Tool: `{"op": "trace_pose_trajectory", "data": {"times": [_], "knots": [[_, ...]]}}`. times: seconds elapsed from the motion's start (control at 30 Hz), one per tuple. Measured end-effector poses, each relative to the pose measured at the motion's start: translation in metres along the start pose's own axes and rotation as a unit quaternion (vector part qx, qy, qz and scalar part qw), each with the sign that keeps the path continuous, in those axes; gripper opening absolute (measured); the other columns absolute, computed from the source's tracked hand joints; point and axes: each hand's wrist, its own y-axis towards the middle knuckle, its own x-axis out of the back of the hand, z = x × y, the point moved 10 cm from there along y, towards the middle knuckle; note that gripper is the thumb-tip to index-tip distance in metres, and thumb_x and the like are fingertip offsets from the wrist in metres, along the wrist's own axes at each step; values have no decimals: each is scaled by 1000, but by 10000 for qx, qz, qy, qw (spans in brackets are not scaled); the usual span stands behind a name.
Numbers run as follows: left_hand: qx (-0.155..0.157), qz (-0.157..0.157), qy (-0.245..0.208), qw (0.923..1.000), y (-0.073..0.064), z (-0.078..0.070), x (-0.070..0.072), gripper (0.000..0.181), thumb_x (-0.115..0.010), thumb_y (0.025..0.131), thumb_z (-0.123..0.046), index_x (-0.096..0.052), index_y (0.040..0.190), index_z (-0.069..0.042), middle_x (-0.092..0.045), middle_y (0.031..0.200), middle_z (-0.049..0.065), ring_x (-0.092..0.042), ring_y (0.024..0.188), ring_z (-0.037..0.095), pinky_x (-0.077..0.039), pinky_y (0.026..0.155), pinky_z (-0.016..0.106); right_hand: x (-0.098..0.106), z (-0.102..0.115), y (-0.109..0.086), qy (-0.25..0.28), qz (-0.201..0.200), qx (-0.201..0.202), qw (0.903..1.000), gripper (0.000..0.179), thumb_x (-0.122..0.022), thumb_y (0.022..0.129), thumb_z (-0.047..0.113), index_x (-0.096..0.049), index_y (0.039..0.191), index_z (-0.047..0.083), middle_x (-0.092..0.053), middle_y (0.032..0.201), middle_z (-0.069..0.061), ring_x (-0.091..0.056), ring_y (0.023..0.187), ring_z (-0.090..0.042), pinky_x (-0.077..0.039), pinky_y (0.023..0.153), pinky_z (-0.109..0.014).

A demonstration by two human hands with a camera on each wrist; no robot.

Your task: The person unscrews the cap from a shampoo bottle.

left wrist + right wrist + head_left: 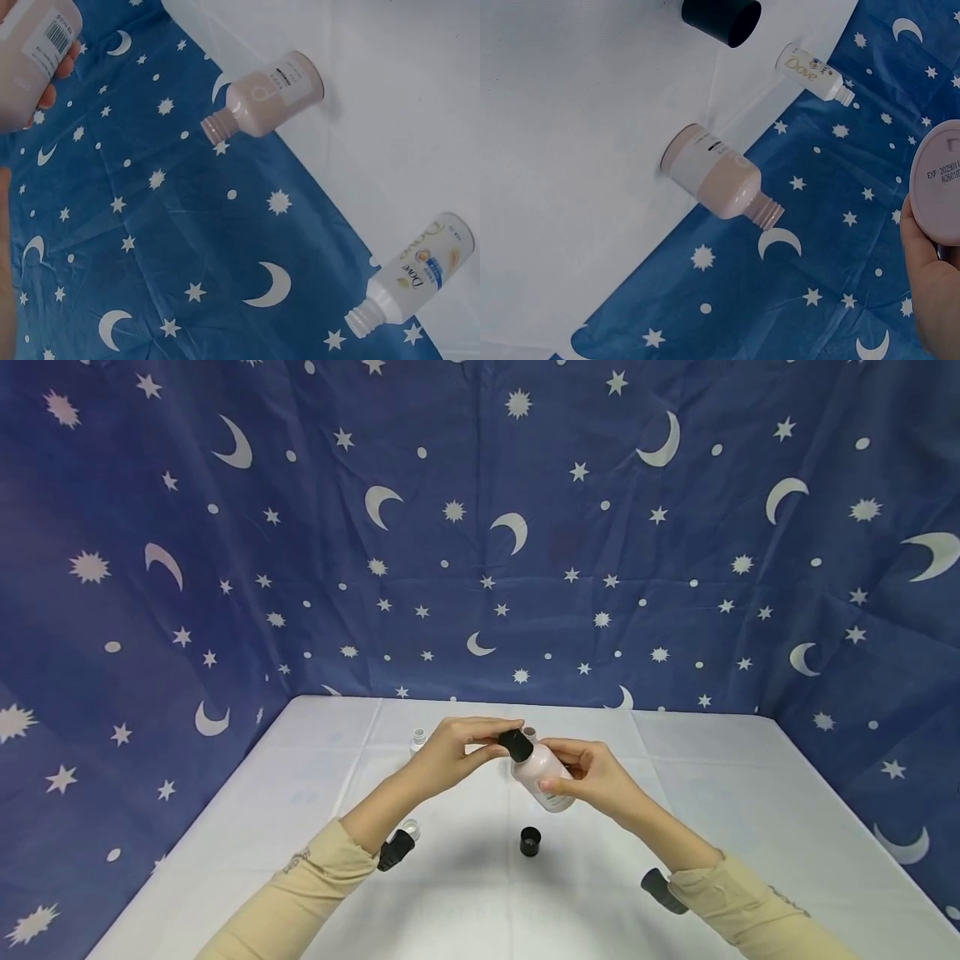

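My right hand (pixel 596 779) grips a pale pink bottle (pixel 546 779), tilted with its top towards the left, above the table. In the right wrist view the bottle's base (pixel 941 184) shows printed date marks. Between thumb and fingers, my left hand (pixel 452 757) pinches a black cap (pixel 516 745) at the bottle's mouth; the cap hides the neck, so how tightly it sits cannot be told. Behind the hands stands another pink bottle (pixel 270 97), upright and uncapped, mostly hidden in the head view. An uncapped white Dove bottle (pixel 416 274) stands farther left.
A loose black cap (pixel 530 842) sits on the white-covered table (pixel 480 902), below the held bottle. Near the left wrist lies a small white cap (pixel 411 828). A dark blue curtain (pixel 450 552) with stars and moons surrounds the table's back and sides.
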Motion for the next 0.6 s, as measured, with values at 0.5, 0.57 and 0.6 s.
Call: {"op": "trace_pose_trajectory", "data": {"times": [0.5, 0.57, 0.6], "knots": [[845, -943, 738, 9892, -2, 10, 10, 20, -81, 70, -23, -71, 76, -7, -69, 68, 1, -60, 57, 5, -51, 54, 15, -4, -2, -1, 52, 107, 32, 9999, 61, -72, 83, 17, -47, 131, -12, -56, 124, -31, -65, 89, -9, -56, 77, -26], [841, -1033, 735, 9884, -1, 10, 11, 24, -79, 72, -28, -69, 75, -7, -68, 68, 2, -61, 58, 7, -51, 55, 16, -5, -1, -1, 73, 124, 23, 9999, 62, -72, 83, 18, -47, 132, -10, -56, 125, -30, -65, 90, -9, -56, 78, -27], [826, -1070, 741, 9880, -1, 9, 12, 29, -76, 74, -34, -70, 76, -7, -69, 71, 3, -62, 61, 9, -52, 57, 17, -4, -1, 0, 74, 130, 22, 9999, 62, -72, 83, 18, -46, 132, -10, -56, 125, -30, -65, 91, -9, -56, 78, -27]]}}
